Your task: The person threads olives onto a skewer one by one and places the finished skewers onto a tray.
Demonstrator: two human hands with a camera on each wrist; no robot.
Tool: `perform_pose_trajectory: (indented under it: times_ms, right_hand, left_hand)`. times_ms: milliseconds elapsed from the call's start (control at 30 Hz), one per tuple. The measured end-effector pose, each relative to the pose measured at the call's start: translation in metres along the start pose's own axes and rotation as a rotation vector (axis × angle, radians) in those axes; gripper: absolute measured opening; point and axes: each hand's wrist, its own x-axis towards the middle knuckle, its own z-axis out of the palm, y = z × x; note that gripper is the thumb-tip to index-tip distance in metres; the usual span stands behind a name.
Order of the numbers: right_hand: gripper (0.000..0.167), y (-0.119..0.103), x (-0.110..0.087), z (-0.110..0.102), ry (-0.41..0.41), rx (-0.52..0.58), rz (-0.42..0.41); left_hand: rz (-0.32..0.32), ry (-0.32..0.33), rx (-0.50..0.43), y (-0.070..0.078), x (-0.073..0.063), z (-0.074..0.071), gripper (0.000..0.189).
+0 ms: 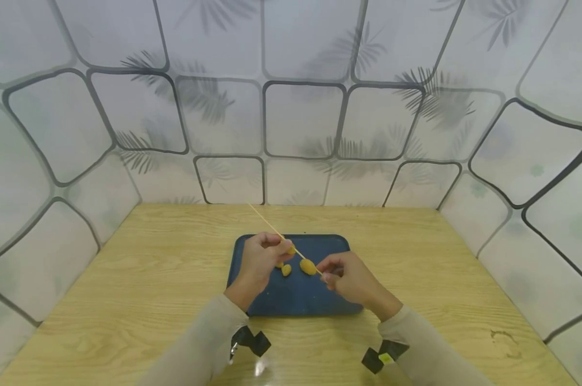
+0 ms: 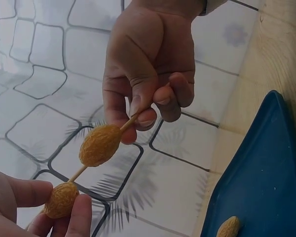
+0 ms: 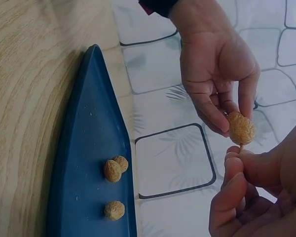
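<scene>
Pinching a ball [image 1: 291,249] between thumb and fingertips with the left hand [image 1: 260,261], fingers curled round it, just above the far part of the tray [image 1: 295,300]. Threading that ball on the skewer [image 1: 271,228], whose far end is pointing up and away to the left, past the left hand. Carrying a second ball [image 1: 308,266] further down the stick, between the two hands and clear of both. Gripping the near end of the skewer with the right hand [image 1: 351,279], thumb and forefinger pressing it tight, the other fingers folding in beside them. Holding both hands close together over the tray, not touching each other.

Lying loose on the tray under the left hand: three balls [image 3: 113,170] in the right wrist view, two touching each other, one a little apart. Resting flat on the table [image 1: 126,289], the tray, near the middle.
</scene>
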Motion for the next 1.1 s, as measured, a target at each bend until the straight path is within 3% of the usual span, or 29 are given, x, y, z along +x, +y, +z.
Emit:
perform_pose_trajectory:
  times_ms: [633, 1100]
  right_hand:
    - [0.015, -0.001, 0.003, -0.003, 0.007, 0.025, 0.026]
    - [0.015, 0.011, 0.007, -0.012, -0.02, 0.037, 0.039]
  left_hand:
    - [-0.028, -0.047, -0.003, -0.007, -0.002, 0.012, 0.012]
    - [-0.066, -0.205, 0.045, -0.008, 0.007, 0.005, 0.008]
